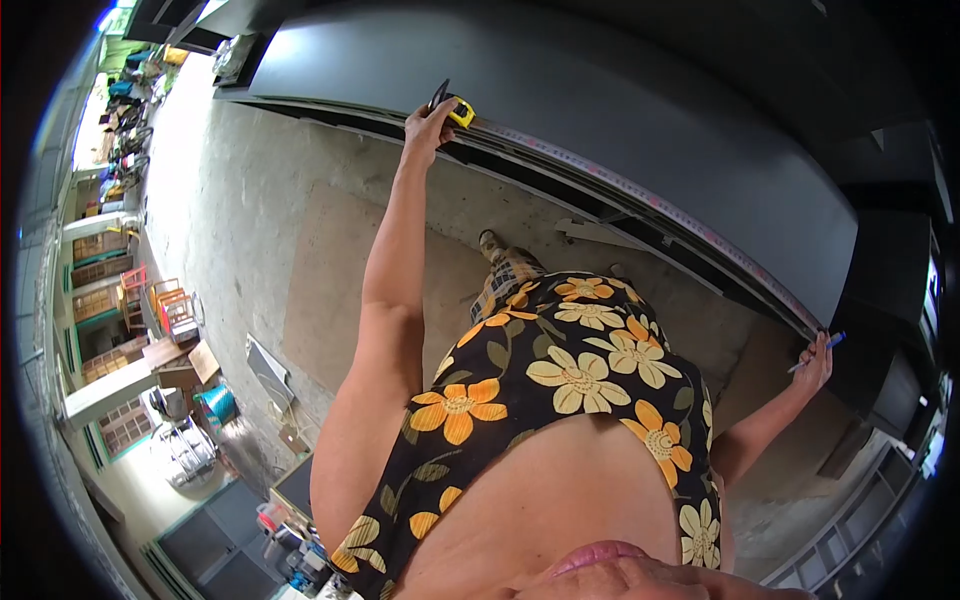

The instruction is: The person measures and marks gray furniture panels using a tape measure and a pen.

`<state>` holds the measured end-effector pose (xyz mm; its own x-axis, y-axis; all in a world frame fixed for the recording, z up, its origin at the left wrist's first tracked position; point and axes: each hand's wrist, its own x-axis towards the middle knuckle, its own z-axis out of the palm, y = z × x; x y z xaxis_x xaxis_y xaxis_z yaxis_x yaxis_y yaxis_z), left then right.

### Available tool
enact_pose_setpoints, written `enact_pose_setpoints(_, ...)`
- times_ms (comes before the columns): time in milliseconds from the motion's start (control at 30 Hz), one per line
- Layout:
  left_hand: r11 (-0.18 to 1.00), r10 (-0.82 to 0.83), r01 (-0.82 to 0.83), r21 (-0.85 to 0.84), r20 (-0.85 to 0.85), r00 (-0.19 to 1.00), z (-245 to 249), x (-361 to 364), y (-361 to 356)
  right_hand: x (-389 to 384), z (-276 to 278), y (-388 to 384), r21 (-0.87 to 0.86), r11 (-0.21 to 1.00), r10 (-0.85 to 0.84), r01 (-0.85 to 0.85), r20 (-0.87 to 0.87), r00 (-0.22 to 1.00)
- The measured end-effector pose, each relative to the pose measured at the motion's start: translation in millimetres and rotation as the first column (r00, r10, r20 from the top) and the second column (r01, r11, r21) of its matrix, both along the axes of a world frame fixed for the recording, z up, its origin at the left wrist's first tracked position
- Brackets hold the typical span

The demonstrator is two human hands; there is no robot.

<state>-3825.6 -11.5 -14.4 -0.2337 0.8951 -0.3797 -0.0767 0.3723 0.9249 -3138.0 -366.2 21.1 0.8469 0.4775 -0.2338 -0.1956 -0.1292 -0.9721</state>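
My left hand [430, 132] is closed on a yellow and black tape measure [461, 111], with a slim dark object [440, 93] also in its fingers. From the case, the extended tape [640, 193] runs along the near edge of a long dark grey panel [560, 90] to my right hand. The closed fingers of my right hand [817, 362] are at the panel's right end and hold a blue pen [836, 341]. Whether they also pinch the tape's end is too small to tell.
Below the panel edge is a dark open gap over the concrete floor [240, 190]. My feet and checked trousers [508, 275] show near the middle. Red and wooden chairs [175, 310], a fan [185, 452] and a teal basket [216, 405] stand at left. Metal framing [850, 535] lies at lower right.
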Motion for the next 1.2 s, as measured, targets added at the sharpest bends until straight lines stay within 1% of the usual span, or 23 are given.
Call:
enact_pose_setpoints(67, 0.999, -0.032, 0.032, -0.001, 0.036, 0.999, 0, -5, 2, -47, 5, 20, -0.028, 0.999, 0.025, -0.024, 0.038, 0.999)
enact_pose_setpoints(133, 0.997, -0.073, 0.073, 0.008, 0.072, 0.995, -7, -13, 3, -86, -6, 40, -0.035, 0.997, 0.067, -0.066, 0.025, 0.997)
enact_pose_setpoints(267, 0.997, -0.077, 0.073, 0.037, 0.148, 0.986, -6, -7, -1, -179, 0, 94, -0.101, 0.984, 0.154, -0.149, 0.043, 0.987)
enact_pose_setpoints(300, 0.996, -0.070, 0.059, 0.072, 0.160, 0.985, -4, -4, -5, -199, 1, 105, -0.096, 0.980, 0.178, -0.173, 0.042, 0.983)
enact_pose_setpoints(400, 0.986, -0.106, 0.092, 0.136, 0.100, 0.989, 0, -5, -8, -249, 1, 130, -0.070, 0.975, 0.213, -0.211, 0.034, 0.976)
enact_pose_setpoints(433, 0.978, -0.122, 0.113, 0.174, 0.041, 0.992, 5, -6, -10, -263, 1, 137, -0.060, 0.974, 0.223, -0.220, 0.036, 0.974)
enact_pose_setpoints(533, 0.952, -0.177, 0.164, 0.260, 0.029, 0.984, -4, -18, -1, -309, 5, 155, -0.041, 0.969, 0.246, -0.244, 0.028, 0.969)
enact_pose_setpoints(600, 0.954, -0.198, 0.182, 0.239, 0.045, 0.979, -3, -27, 2, -346, 7, 171, -0.083, 0.946, 0.314, -0.312, 0.010, 0.949)
enact_pose_setpoints(633, 0.954, -0.208, 0.191, 0.231, 0.053, 0.977, -2, -32, 4, -368, 5, 181, -0.077, 0.930, 0.361, -0.359, 0.014, 0.932)
enact_pose_setpoints(733, 0.966, -0.173, 0.161, 0.200, 0.042, 0.984, -4, -50, 10, -425, -13, 214, -0.105, 0.854, 0.515, -0.510, 0.025, 0.857)
enact_pose_setpoints(800, 0.964, -0.176, 0.165, 0.210, 0.033, 0.984, -2, -61, 10, -461, -16, 236, -0.101, 0.819, 0.572, -0.566, 0.052, 0.819)
enact_pose_setpoints(867, 0.959, -0.183, 0.168, 0.228, 0.046, 0.982, -2, -69, 9, -483, -22, 253, -0.141, 0.788, 0.611, -0.600, 0.057, 0.789)
enact_pose_setpoints(900, 0.961, -0.161, 0.145, 0.237, 0.050, 0.986, 1, -71, 7, -493, -27, 261, -0.140, 0.789, 0.610, -0.598, 0.070, 0.789)
enact_pose_setpoints(967, 0.961, -0.140, 0.128, 0.245, 0.030, 0.990, 1, -80, 3, -506, -41, 275, -0.138, 0.790, 0.611, -0.597, 0.095, 0.786)
enact_pose_setpoints(1033, 0.961, -0.119, 0.116, 0.252, -0.004, 0.993, -3, -88, 2, -509, -55, 285, -0.178, 0.778, 0.625, -0.603, 0.112, 0.773)
enact_pose_setpoints(1133, 0.968, -0.112, 0.110, 0.227, -0.004, 0.994, -5, -93, -5, -514, -53, 293, -0.249, 0.778, 0.618, -0.577, 0.137, 0.774)
enact_pose_setpoints(1200, 0.964, -0.098, 0.094, 0.247, 0.004, 0.995, -10, -94, -8, -516, -51, 297, -0.301, 0.767, 0.626, -0.566, 0.159, 0.763)
